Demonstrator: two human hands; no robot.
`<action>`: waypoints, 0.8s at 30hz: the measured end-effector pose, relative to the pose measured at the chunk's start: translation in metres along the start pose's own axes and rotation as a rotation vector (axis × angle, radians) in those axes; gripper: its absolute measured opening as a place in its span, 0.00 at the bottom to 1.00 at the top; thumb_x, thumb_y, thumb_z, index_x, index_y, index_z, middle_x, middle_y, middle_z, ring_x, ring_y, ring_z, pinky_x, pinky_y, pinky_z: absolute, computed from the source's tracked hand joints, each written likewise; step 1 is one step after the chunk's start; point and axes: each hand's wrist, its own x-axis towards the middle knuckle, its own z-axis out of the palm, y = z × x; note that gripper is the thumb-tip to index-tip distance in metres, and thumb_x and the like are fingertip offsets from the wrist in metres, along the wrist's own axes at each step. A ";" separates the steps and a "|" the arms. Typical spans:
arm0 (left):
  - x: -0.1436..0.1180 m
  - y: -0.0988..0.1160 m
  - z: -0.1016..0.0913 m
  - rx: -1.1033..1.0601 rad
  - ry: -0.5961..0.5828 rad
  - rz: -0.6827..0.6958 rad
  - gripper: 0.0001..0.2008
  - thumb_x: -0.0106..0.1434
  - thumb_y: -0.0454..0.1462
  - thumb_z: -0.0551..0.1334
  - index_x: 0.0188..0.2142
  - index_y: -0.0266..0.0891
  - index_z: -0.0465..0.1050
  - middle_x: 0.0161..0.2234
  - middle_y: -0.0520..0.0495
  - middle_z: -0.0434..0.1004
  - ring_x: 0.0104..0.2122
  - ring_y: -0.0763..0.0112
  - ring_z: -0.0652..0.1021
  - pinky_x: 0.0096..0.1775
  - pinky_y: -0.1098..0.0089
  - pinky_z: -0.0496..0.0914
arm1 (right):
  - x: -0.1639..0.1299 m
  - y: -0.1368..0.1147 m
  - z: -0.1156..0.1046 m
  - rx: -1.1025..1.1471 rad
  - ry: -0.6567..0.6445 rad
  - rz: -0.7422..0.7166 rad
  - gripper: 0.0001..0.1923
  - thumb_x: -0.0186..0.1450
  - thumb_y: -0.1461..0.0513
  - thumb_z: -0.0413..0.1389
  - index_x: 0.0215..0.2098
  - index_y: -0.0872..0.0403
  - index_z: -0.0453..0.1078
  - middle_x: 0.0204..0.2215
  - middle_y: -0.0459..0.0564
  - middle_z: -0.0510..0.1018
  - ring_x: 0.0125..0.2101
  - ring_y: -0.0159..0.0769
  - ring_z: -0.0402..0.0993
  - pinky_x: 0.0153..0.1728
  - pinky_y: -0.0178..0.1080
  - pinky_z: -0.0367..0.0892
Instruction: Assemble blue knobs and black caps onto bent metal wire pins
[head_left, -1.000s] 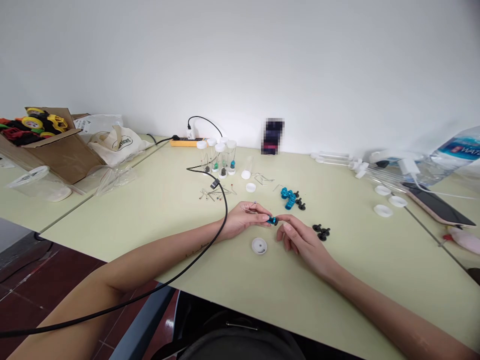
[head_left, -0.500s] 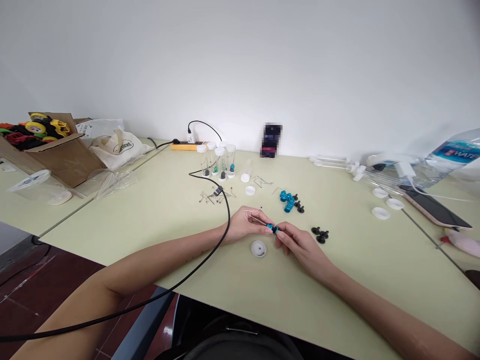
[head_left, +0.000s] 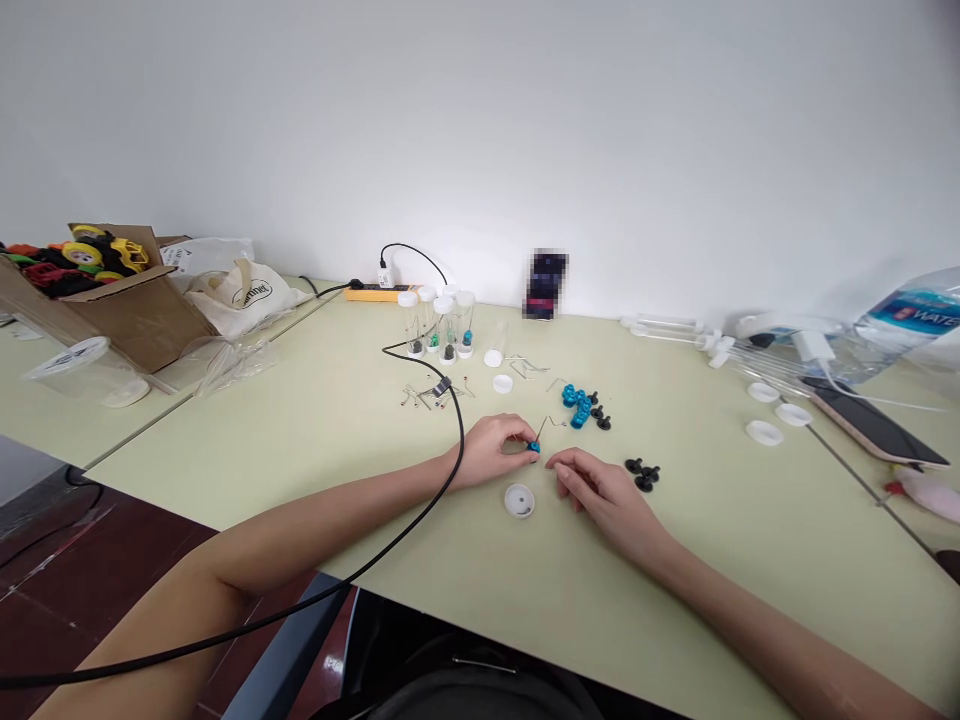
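Note:
My left hand (head_left: pixel 495 448) rests on the pale green table (head_left: pixel 315 440) and pinches a small blue bead (head_left: pixel 534 447) with a thin wire (head_left: pixel 545 424) sticking up from it. My right hand (head_left: pixel 592 486) lies just to the right of the bead, fingers curled, a short gap away from it; I cannot tell whether it holds anything. A small white cap (head_left: pixel 519 501) lies on the table just below both hands. A pile of blue beads (head_left: pixel 576 404) and black beads (head_left: pixel 643 472) sit beyond my right hand.
Capped clear tubes (head_left: pixel 441 322) stand at the back, with bent wires (head_left: pixel 429 392) in front. A black cable (head_left: pixel 420 480) crosses my left arm. A cardboard box of toys (head_left: pixel 97 290) stands far left; a phone (head_left: pixel 870 420), white lids (head_left: pixel 765 432) and a water bottle (head_left: pixel 911 315) lie right.
My right hand has let go of the bead and drawn back slightly. My left hand has turned the bead so that its wire points upward.

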 end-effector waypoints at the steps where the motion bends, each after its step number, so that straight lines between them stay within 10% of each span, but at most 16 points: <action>1: 0.000 -0.001 0.000 0.022 -0.009 0.005 0.06 0.57 0.38 0.65 0.35 0.39 0.76 0.36 0.47 0.77 0.38 0.67 0.74 0.43 0.67 0.67 | 0.000 0.000 0.000 -0.014 -0.002 -0.007 0.17 0.71 0.50 0.43 0.40 0.49 0.69 0.27 0.45 0.74 0.26 0.35 0.67 0.29 0.37 0.63; 11: 0.003 -0.006 0.001 0.144 -0.028 0.024 0.05 0.57 0.36 0.64 0.34 0.39 0.75 0.38 0.46 0.76 0.41 0.63 0.74 0.47 0.65 0.66 | -0.005 -0.004 -0.001 -0.184 0.014 -0.078 0.17 0.72 0.52 0.41 0.38 0.48 0.69 0.27 0.46 0.74 0.25 0.36 0.69 0.28 0.38 0.63; 16: 0.002 -0.011 0.001 0.158 0.061 -0.007 0.13 0.59 0.34 0.59 0.44 0.40 0.70 0.44 0.44 0.71 0.43 0.65 0.73 0.45 0.66 0.68 | 0.004 -0.010 -0.036 -0.489 0.168 -0.421 0.13 0.72 0.58 0.43 0.43 0.49 0.69 0.35 0.50 0.80 0.29 0.37 0.74 0.33 0.39 0.65; 21: -0.010 0.001 0.002 0.214 0.262 0.021 0.14 0.59 0.33 0.57 0.44 0.41 0.57 0.43 0.44 0.61 0.41 0.66 0.67 0.43 0.65 0.66 | 0.080 0.006 -0.097 -0.955 0.413 -0.488 0.17 0.70 0.61 0.43 0.51 0.52 0.70 0.49 0.53 0.78 0.31 0.40 0.76 0.23 0.39 0.59; 24: -0.018 0.007 0.005 0.253 0.381 0.300 0.14 0.57 0.30 0.58 0.39 0.42 0.54 0.36 0.47 0.60 0.37 0.68 0.66 0.38 0.68 0.66 | 0.145 0.029 -0.121 -1.189 0.339 -0.410 0.27 0.68 0.66 0.39 0.65 0.51 0.57 0.64 0.52 0.62 0.24 0.36 0.72 0.16 0.38 0.53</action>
